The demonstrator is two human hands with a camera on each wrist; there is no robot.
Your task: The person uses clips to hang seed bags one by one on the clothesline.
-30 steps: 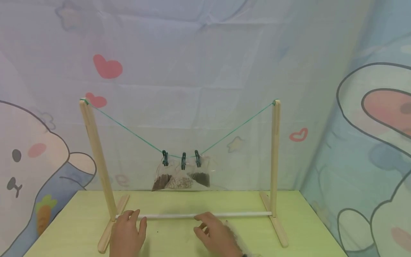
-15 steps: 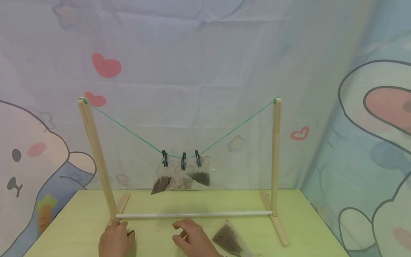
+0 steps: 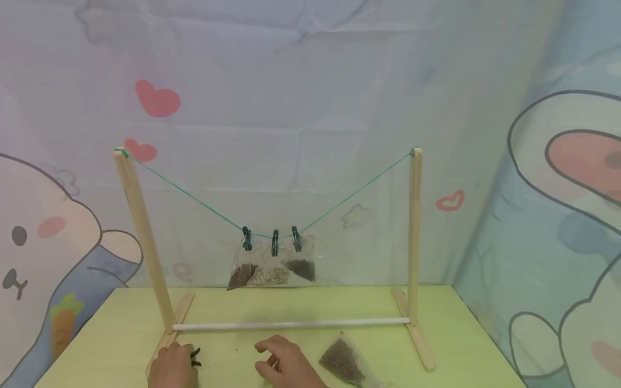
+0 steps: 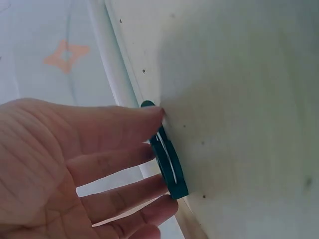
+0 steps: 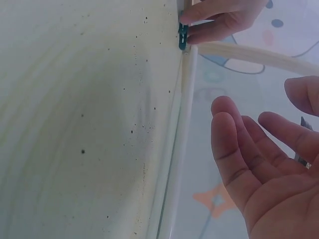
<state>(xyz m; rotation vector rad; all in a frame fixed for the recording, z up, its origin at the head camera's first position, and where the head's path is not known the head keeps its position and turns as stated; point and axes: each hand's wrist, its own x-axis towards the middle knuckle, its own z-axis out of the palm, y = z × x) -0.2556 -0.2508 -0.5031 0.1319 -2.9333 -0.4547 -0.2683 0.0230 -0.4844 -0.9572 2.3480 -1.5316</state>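
My left hand [image 3: 172, 366] is low at the left of the table, beside the foot of the left post. It pinches a dark green clothespin [image 4: 168, 162] between thumb and fingers, close to the tabletop. My right hand [image 3: 288, 364] hovers near the table's middle, fingers loosely bent and apart, holding nothing that I can see. Right of it lies a clear bag with brown bits [image 3: 343, 360]. Behind, three bags hang from a green string: a dark brown one [image 3: 242, 276], a pale one [image 3: 269, 276] and a blackish one [image 3: 302, 268], each under a dark green clothespin [image 3: 275, 242].
A wooden left post [image 3: 145, 242] and right post [image 3: 414, 237] carry the sagging green string [image 3: 356, 192]. A white rod [image 3: 335, 324] joins them low down, between the hands and the hanging bags. A printed cloth [image 3: 310, 108] stands behind the pale yellow table [image 3: 466, 345].
My left hand has moved down and left, and a clothespin now shows in its fingers. The right hand has moved left and slightly lower, uncovering the bag on the table.
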